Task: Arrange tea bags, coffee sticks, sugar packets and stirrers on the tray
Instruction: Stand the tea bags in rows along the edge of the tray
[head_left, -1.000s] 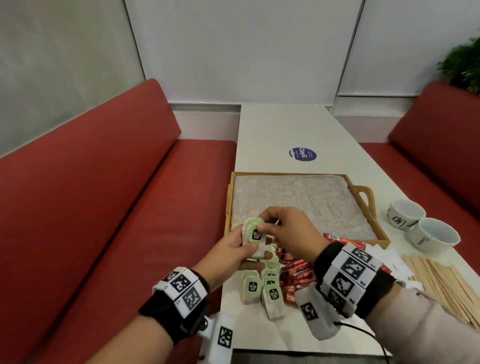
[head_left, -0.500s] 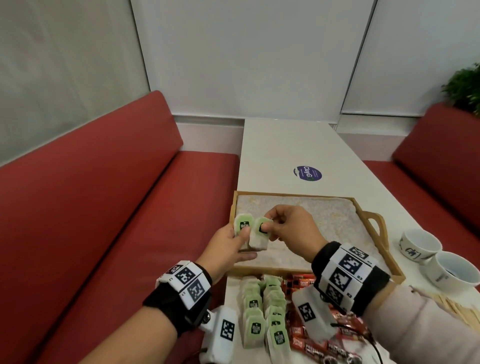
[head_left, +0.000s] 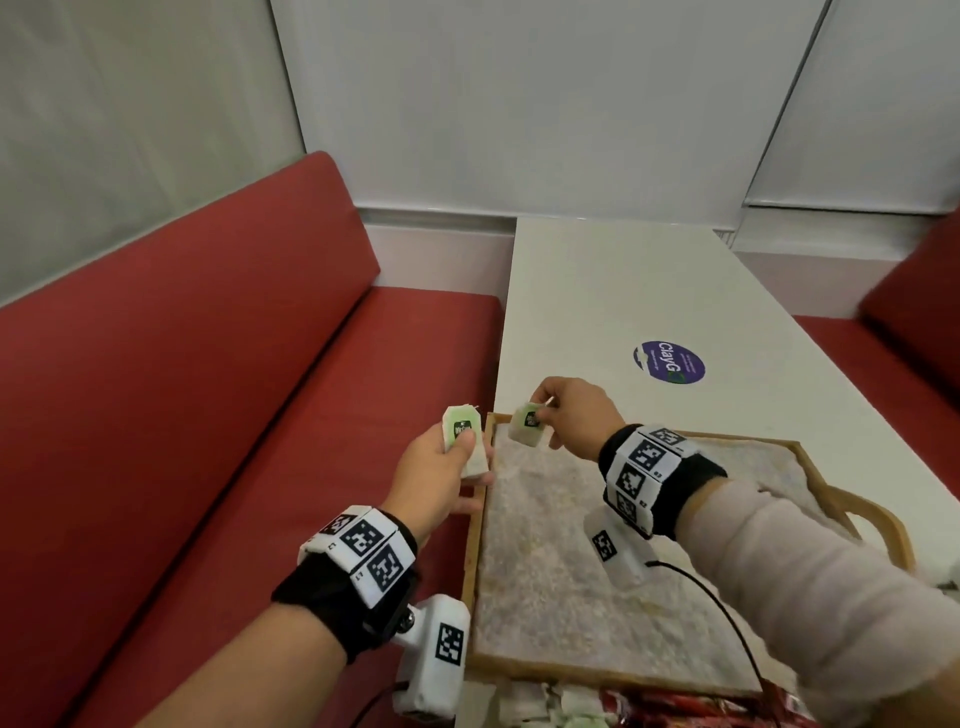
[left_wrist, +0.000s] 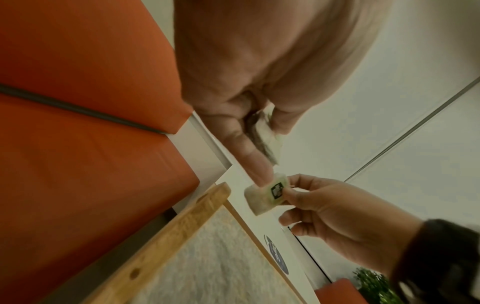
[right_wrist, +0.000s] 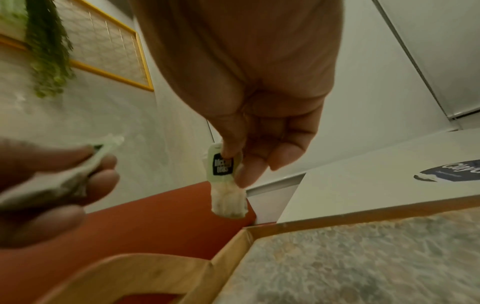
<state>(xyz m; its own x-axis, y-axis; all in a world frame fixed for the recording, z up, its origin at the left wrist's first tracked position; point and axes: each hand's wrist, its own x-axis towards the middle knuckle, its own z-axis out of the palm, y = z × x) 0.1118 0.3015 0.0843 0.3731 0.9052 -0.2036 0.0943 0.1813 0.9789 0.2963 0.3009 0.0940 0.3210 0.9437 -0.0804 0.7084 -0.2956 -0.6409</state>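
The right hand (head_left: 574, 415) pinches one tea bag (head_left: 529, 426) by its green tag, thumb and forefinger clamped, so the pouch dangles above the tray's (head_left: 475, 545) far-left corner, mid-frame in the head view. Just left of it, off the tray, the left hand (head_left: 436, 478) holds a small stack of bags (head_left: 462, 444), thumb pressed on top. They look featherlight, soft and easily torn, so the stiff tag seems the sensible spot to grip. The tray's liner looks bare.
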